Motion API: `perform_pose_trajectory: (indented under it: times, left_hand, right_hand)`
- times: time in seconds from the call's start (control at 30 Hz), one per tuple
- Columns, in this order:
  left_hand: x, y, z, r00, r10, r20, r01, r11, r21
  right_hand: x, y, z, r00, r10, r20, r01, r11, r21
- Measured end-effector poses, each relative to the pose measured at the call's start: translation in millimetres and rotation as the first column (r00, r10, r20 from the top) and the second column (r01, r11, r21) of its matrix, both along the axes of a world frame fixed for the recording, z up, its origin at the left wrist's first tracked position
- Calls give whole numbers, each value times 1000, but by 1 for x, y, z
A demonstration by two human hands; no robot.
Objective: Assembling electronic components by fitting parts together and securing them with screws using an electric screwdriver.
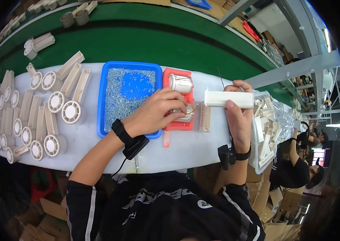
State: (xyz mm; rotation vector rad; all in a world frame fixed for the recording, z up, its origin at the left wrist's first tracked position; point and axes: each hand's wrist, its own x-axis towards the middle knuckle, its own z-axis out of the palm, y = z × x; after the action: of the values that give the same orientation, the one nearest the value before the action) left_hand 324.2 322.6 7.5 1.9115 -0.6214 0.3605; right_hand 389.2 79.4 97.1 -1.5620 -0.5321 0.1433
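My left hand (160, 109) is curled over the lower half of a red holder (166, 127). Its fingers close on a thin yellowish wire (194, 109) at a round white housing (186, 118), which they partly cover. Above it in the same holder sits another round white housing (180, 84). Just right of the holder, my right hand (239, 116) grips a long white rectangular plastic handle (228, 99), held level with the thumb in front and fingers behind. A similar cream handle piece (204, 118) lies on the table between holder and right hand.
A blue tray (101, 100) of small metal screws stands left of the holder. Farther left are many cream fan-like units (71, 111) with handles. At right, a white bin (255, 154) holds plastic parts. Behind runs a green conveyor belt (138, 46); another person (294, 170) sits far right.
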Motion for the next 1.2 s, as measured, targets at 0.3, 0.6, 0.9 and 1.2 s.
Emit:
perform_pose_trajectory:
  times: [0.3, 0.6, 0.9, 1.2]
  left_hand:
    - [1, -2, -5, 1000, -10, 2, 11, 999, -32]
    - [1, -2, -5, 1000, -11, -10, 10, 998, -69]
    - [1, -2, -2, 997, -2, -75, -6, 994, -107]
    - [-2, 5, 12, 981, 56, -187, -28, 988, 150]
  right_hand:
    - [-8, 5, 3, 987, 91, 131, -81, 993, -81]
    - [-7, -4, -2, 962, 81, 260, -27, 979, -204]
    - [-8, -7, -15, 934, 232, 271, -137, 935, -328]
    - [-15, 0, -60, 695, 345, 630, -79, 908, -410]
